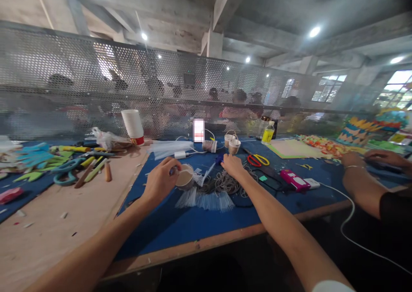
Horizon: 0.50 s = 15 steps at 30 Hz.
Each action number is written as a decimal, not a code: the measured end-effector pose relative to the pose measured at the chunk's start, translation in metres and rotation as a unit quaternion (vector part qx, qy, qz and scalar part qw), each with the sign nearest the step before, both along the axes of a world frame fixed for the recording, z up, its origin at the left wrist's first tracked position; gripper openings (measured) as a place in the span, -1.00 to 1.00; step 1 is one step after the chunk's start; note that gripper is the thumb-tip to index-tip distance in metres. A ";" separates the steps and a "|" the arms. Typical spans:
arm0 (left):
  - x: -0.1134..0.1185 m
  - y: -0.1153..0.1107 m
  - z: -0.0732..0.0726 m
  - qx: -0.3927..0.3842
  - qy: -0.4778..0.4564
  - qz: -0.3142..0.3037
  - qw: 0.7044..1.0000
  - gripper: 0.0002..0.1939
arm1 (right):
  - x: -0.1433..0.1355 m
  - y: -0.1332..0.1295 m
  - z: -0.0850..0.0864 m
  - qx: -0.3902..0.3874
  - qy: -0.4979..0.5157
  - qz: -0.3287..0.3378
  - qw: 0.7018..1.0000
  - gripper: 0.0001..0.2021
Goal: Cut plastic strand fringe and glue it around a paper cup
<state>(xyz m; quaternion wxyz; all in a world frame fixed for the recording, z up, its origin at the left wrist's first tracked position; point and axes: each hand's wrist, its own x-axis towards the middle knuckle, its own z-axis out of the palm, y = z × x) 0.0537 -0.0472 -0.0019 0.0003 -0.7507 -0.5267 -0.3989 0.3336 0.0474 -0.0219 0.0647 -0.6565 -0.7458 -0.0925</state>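
My left hand (162,179) is closed at the left rim of a paper cup (184,184). A small dark round thing shows between its fingers and the cup. My right hand (234,165) reaches to the far side of a tangled pile of grey cord (227,182), its fingers bent together beside a dark blue thing (219,159). What those fingertips hold, if anything, is hidden. Clear plastic strips (206,200) fan out in front of the cord. Beyond my right hand stand small cups with string handles (234,146) and a spool of cord (210,146).
Red-and-yellow-handled scissors (258,160) and a magenta box (294,180) lie to the right. Blue-handled scissors (67,171) and tools are at left, near stacked paper cups (132,126). A lit phone (198,130) stands behind. Another person's arm (362,184) rests at far right.
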 end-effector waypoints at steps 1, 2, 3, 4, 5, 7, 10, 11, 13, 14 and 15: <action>0.000 0.000 0.000 0.001 -0.002 -0.001 1.000 -0.85 | 0.000 -0.001 0.001 0.002 0.002 0.002 1.000 -0.66; 0.000 0.000 0.001 0.002 -0.003 -0.001 1.000 -0.85 | -0.001 -0.002 0.002 0.005 0.003 0.003 1.000 -0.65; -0.001 -0.001 0.001 0.002 -0.005 -0.001 1.000 -0.85 | 0.000 -0.004 0.004 0.008 0.007 0.002 1.000 -0.64; -0.001 -0.001 0.002 0.001 -0.007 0.000 1.000 -0.85 | 0.001 -0.006 0.007 0.013 0.016 0.000 1.000 -0.63; -0.001 -0.001 0.003 0.000 -0.010 0.001 1.000 -0.85 | 0.002 -0.009 0.011 0.017 0.028 0.001 0.999 -0.62; -0.002 -0.001 0.003 0.000 -0.015 0.004 1.000 -0.85 | 0.007 -0.013 0.020 0.036 0.085 0.013 0.996 -0.59; -0.002 0.000 0.003 0.003 -0.017 0.005 1.000 -0.84 | 0.013 -0.018 0.036 0.103 0.186 0.057 0.976 -0.57; -0.003 0.001 0.003 0.004 -0.018 0.006 1.000 -0.84 | 0.014 -0.019 0.040 0.130 0.225 0.071 0.963 -0.57; -0.004 0.003 0.002 0.007 -0.021 0.010 1.000 -0.84 | 0.013 -0.022 0.045 0.144 0.307 0.117 0.934 -0.55; -0.005 0.005 0.001 0.008 -0.023 0.014 1.000 -0.84 | 0.011 -0.024 0.047 0.125 0.343 0.145 0.920 -0.55; -0.006 0.006 0.000 0.010 -0.026 0.020 0.999 -0.85 | 0.008 -0.027 0.047 0.095 0.372 0.175 0.906 -0.54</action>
